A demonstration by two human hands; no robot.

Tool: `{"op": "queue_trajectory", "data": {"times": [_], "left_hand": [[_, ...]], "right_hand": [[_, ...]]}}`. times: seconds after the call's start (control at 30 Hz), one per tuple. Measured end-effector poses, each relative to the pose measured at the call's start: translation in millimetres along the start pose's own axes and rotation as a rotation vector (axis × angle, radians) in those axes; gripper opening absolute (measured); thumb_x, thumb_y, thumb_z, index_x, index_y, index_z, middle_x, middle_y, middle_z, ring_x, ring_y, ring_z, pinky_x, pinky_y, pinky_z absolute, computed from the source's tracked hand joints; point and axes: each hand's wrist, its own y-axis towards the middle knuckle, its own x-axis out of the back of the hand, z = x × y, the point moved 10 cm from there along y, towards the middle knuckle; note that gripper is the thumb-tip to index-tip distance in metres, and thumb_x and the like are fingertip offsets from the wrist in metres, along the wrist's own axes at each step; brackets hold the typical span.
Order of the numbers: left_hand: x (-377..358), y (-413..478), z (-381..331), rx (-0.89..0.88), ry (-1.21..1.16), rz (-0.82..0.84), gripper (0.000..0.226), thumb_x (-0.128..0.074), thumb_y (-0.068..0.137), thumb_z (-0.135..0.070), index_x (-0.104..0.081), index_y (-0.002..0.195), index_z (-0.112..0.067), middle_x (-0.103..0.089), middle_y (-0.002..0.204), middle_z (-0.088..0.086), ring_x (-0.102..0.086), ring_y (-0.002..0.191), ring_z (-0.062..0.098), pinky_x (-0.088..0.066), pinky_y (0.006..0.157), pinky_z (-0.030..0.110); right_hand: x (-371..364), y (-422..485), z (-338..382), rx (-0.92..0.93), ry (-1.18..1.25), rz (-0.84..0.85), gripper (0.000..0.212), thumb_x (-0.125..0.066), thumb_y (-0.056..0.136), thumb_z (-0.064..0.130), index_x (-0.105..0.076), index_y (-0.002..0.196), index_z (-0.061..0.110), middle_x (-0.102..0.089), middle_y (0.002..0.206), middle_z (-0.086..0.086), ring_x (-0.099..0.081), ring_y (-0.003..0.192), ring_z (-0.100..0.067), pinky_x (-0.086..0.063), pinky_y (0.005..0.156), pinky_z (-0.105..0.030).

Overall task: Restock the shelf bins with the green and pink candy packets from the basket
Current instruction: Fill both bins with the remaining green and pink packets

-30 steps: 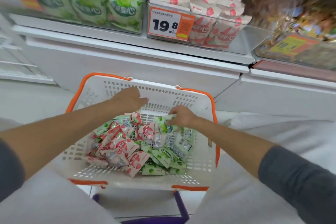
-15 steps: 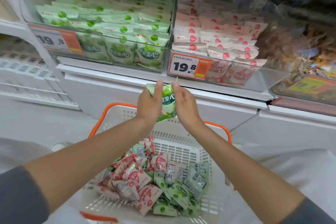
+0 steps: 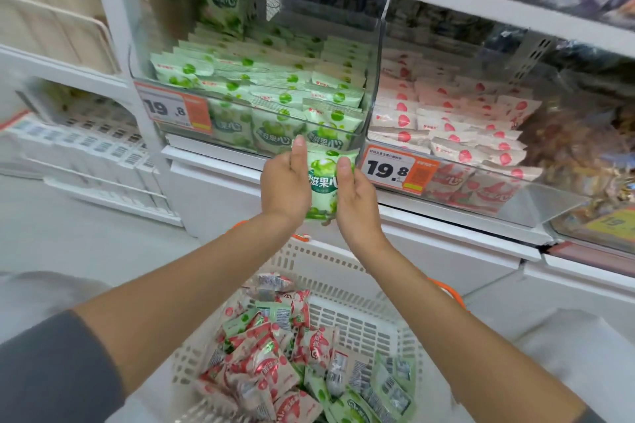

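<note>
Green packet point(image 3: 323, 182) pinched upright between both hands point(image 3: 283, 189) point(image 3: 359, 197).

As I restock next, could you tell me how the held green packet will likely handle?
The green packet is probably light: the left hand and right hand hold it upright by its side edges. It looks like soft, puffy film, so likely pliable. Its glossy wrapper may be slippery.

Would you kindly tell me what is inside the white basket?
The white basket holds a loose heap of pink packets and green packets, pink mostly left, green right. Whatever lies under the top layer is covered; the near end is out of frame.
</note>
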Motion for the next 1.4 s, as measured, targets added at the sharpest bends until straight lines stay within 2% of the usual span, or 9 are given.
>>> {"op": "queue_trajectory", "data": {"times": [0.17, 0.27, 0.43, 0.53, 0.7, 0.87, 1.03, 1.17, 1.4], "left_hand": [[40.0, 43.3, -50.4, -0.213, 0.115, -0.015, 0.058, -0.034, 0.104, -0.043, -0.027, 0.053, -0.015, -0.026, 0.049, -0.001, -0.025, 0.048, 0.018, -0.017, 0.052, 0.035], [79.4, 83.1, -72.2, -0.274, 0.172, -0.115, 0.058, -0.023, 0.104, -0.049, -0.053, 0.069, -0.014, -0.054, 0.066, 0.002, -0.051, 0.065, 0.022, -0.036, 0.062, 0.037], [126.6, 141.0, -65.5, -0.536, 0.669, -0.19, 0.048, -0.024, 0.1, -0.049, -0.057, 0.083, -0.018, -0.059, 0.077, 0.004, -0.057, 0.085, 0.035, -0.043, 0.072, 0.042], [132.3, 155.8, -43.2, -0.583, 0.822, -0.18, 0.043, -0.026, 0.1, -0.047, -0.05, 0.077, -0.018, -0.05, 0.075, 0.001, -0.054, 0.083, 0.031, -0.031, 0.068, 0.037], [126.8, 153.6, -35.0, -0.585, 0.883, -0.201, 0.056, -0.014, 0.099, -0.048, -0.063, 0.1, -0.02, -0.065, 0.096, -0.003, -0.055, 0.097, 0.021, -0.032, 0.085, 0.035], [126.0, 154.0, -32.4, -0.575, 0.906, -0.197, 0.055, -0.014, 0.099, -0.044, -0.065, 0.1, -0.021, -0.066, 0.095, -0.005, -0.057, 0.095, 0.019, -0.032, 0.084, 0.034], [125.7, 152.0, -33.0, -0.559, 0.945, -0.203, 0.055, -0.011, 0.098, -0.043, -0.063, 0.097, -0.024, -0.065, 0.092, -0.007, -0.056, 0.092, 0.018, -0.033, 0.085, 0.035], [125.5, 151.5, -32.8, -0.55, 0.95, -0.206, 0.055, -0.01, 0.098, -0.042, -0.063, 0.098, -0.024, -0.064, 0.093, -0.008, -0.056, 0.092, 0.018, -0.032, 0.085, 0.034], [126.7, 150.0, -34.7, -0.556, 0.924, -0.231, 0.052, -0.014, 0.097, -0.039, -0.063, 0.096, -0.023, -0.065, 0.092, -0.007, -0.056, 0.092, 0.017, -0.03, 0.083, 0.033]], "right_hand": [[-26.1, 29.2, 54.3, 0.109, -0.205, 0.236, 0.032, -0.059, 0.095, 0.028, -0.04, 0.07, 0.023, -0.041, 0.053, 0.017, -0.041, 0.047, 0.005, -0.031, 0.05, -0.012], [-32.3, 63.8, 91.4, 0.193, -0.231, 0.149, 0.045, -0.066, 0.091, 0.032, -0.034, 0.061, 0.021, -0.029, 0.052, 0.011, -0.028, 0.048, -0.004, -0.025, 0.051, -0.027], [-77.1, 145.7, 132.8, 0.186, -0.194, 0.018, 0.035, -0.066, 0.091, 0.032, -0.051, 0.061, 0.022, -0.041, 0.039, 0.016, -0.036, 0.045, -0.002, -0.033, 0.053, -0.023], [-121.8, 202.5, 128.3, 0.158, -0.222, -0.051, 0.033, -0.068, 0.088, 0.04, -0.068, 0.096, 0.009, -0.069, 0.08, -0.001, -0.057, 0.071, -0.016, -0.041, 0.071, -0.028], [-178.1, 254.6, 113.7, 0.108, -0.335, -0.052, 0.052, -0.064, 0.09, 0.043, -0.054, 0.126, 0.007, -0.06, 0.127, -0.01, -0.058, 0.117, -0.026, -0.043, 0.092, -0.029], [-187.7, 265.6, 102.5, 0.054, -0.398, -0.075, 0.064, -0.066, 0.087, 0.041, -0.041, 0.138, 0.013, -0.053, 0.136, -0.006, -0.053, 0.124, -0.027, -0.044, 0.101, -0.033], [-183.8, 266.1, 108.1, 0.135, -0.392, -0.094, 0.037, -0.063, 0.085, 0.016, -0.051, 0.119, 0.018, -0.058, 0.105, 0.002, -0.061, 0.099, -0.02, -0.044, 0.074, -0.024], [-185.0, 266.0, 111.2, 0.162, -0.36, -0.128, 0.037, -0.064, 0.086, 0.012, -0.05, 0.119, 0.015, -0.055, 0.099, 0.005, -0.062, 0.096, -0.02, -0.052, 0.081, -0.031], [-182.2, 261.3, 107.2, 0.141, -0.463, -0.219, 0.047, -0.056, 0.093, 0.017, -0.04, 0.136, 0.007, -0.045, 0.137, -0.012, -0.05, 0.122, -0.027, -0.041, 0.091, -0.027]]}}
